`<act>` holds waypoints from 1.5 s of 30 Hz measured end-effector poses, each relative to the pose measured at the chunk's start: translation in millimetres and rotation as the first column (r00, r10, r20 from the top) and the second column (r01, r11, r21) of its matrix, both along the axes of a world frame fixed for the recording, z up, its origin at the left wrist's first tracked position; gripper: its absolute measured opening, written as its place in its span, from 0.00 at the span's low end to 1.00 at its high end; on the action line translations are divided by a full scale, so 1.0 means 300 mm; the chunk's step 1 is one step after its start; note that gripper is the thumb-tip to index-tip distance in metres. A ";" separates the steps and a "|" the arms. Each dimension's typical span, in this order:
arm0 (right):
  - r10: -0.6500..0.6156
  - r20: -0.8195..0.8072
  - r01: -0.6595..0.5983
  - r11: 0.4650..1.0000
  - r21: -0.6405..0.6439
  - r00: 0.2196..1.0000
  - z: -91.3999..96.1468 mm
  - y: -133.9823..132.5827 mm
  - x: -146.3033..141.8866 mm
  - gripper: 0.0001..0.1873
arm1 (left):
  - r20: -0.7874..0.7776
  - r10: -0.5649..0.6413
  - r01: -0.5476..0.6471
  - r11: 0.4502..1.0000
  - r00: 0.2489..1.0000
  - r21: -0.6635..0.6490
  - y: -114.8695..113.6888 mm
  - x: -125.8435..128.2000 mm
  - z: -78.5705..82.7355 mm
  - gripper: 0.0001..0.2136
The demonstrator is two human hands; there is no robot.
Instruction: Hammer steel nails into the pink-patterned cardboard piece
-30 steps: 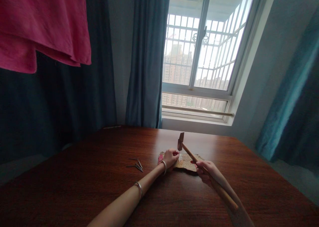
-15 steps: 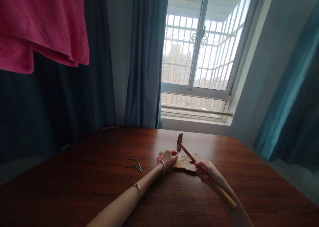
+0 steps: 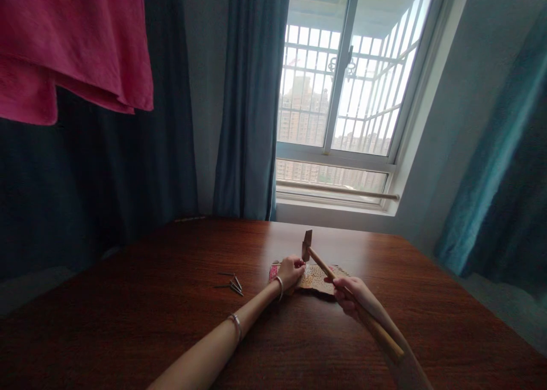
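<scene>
My right hand (image 3: 352,296) is closed round the wooden handle of a hammer (image 3: 331,274). The hammer's head is raised just over the fingertips of my left hand (image 3: 292,269). My left hand rests on a flat, ragged-edged board (image 3: 318,278) full of small holes or dots, pink at its left end. Its thumb and fingers are pinched together right below the hammer head, on what looks like a nail, mostly hidden by the fingers. Several loose nails (image 3: 236,285) lie on the table to the left of that hand.
The brown wooden table (image 3: 171,321) stretches out on all sides of the board. Behind it are a blue curtain (image 3: 250,105) and a barred window with a rail (image 3: 337,190). A pink cloth (image 3: 77,42) hangs at the upper left. Another curtain (image 3: 491,179) hangs at the right.
The hammer and my right hand have shifted very slightly left. My left hand, the board and the loose nails stay in place.
</scene>
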State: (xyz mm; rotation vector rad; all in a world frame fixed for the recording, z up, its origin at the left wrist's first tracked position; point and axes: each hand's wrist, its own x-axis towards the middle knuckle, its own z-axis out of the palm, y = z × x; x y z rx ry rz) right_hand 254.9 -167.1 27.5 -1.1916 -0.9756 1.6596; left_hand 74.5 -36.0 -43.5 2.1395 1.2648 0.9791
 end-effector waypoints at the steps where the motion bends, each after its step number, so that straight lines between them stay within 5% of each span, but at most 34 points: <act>1: 0.002 0.004 -0.002 1.000 -0.006 1.000 0.002 -0.001 0.000 0.22 | 0.002 -0.006 0.006 1.000 1.000 -0.002 0.001 0.000 -0.001 0.06; 24: 0.002 -0.016 -0.002 0.999 0.034 1.000 -0.005 -0.003 -0.002 0.22 | 0.004 -0.008 0.008 1.000 1.000 0.020 0.002 -0.002 -0.004 0.06; 33: -0.182 0.102 0.169 0.977 0.129 0.978 -0.034 0.037 0.072 0.14 | -0.042 0.040 -0.039 0.999 0.998 0.033 0.008 0.006 -0.014 0.07; 39: -0.421 0.376 0.331 0.900 0.283 0.825 -0.103 0.076 0.121 0.05 | -0.014 0.037 -0.037 0.999 0.999 -0.004 -0.008 0.001 0.004 0.05; 45: -0.551 0.691 0.248 0.833 0.496 0.469 -0.161 0.101 0.184 0.07 | -0.011 0.023 -0.023 1.000 1.000 0.000 -0.005 -0.005 0.003 0.05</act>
